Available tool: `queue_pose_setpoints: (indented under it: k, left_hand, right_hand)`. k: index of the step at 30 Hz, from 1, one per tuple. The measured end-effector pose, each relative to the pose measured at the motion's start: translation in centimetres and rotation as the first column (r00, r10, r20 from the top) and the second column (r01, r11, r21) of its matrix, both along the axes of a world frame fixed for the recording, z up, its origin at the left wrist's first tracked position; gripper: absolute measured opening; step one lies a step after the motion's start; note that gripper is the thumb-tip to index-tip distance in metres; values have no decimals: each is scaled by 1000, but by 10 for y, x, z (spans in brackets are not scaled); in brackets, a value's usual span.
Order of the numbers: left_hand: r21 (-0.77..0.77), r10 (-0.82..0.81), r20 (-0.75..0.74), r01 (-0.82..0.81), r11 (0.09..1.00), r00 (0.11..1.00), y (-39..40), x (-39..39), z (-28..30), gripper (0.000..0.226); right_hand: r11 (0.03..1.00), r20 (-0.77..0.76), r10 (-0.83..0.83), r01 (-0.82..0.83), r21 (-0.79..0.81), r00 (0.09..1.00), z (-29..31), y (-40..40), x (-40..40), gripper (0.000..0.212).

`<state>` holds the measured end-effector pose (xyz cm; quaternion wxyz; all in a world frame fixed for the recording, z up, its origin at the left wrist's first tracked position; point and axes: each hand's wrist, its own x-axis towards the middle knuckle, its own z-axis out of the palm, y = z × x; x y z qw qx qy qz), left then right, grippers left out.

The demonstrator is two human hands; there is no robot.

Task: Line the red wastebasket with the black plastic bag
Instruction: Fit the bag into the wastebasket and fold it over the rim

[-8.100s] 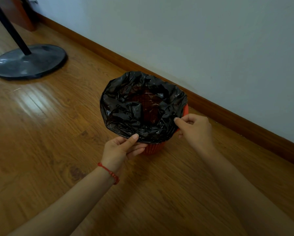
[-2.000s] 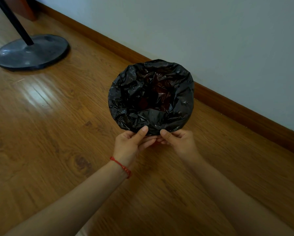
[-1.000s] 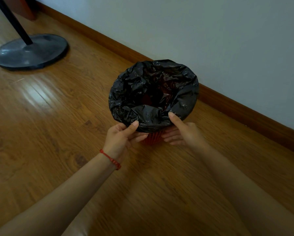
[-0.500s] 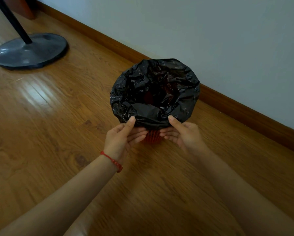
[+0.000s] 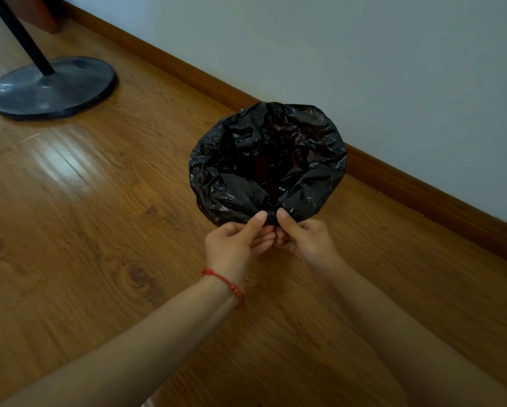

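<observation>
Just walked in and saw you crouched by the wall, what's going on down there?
A person is lining a wastebasket with a black bag. The bag is already spread over the whole rim, so the red basket is hidden apart from a dark reddish glimpse through the opening. The left hand and right hand pinch the bag's near edge side by side, thumbs on top. It stands on the wood floor close to the baseboard; a stand base sits off to the left.

Black plastic bag (image 5: 305, 136) — glossy, crinkled, with dark red showing through at its centre. Floor (image 5: 99, 201) is warm brown wood with grain and knots; baseboard (image 5: 422, 189) a matching brown, wall (image 5: 363, 54) pale grey-white. Stand base (image 5: 49, 86) dark grey with a black pole (image 5: 20, 33) — thin red bracelet (image 5: 225, 284) on the left wrist.
</observation>
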<state>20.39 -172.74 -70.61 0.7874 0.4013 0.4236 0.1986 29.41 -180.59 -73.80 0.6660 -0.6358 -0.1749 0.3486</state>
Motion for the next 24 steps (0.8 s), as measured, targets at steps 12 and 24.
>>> queue_pose_setpoints:
  k: [12, 24]
  left_hand:
    - [-12, -9, 56, 10, 1000, 998, 15, 0, -9, 10]
    - [-72, -23, 126, 32, 997, 992, 24, -6, -6, 15]
  right_hand:
    - [1000, -57, -8, 8, 1, 998, -1, 0, -2, 27]
    - [980, -144, -182, 166, -112, 973, 12, -8, 14, 43]
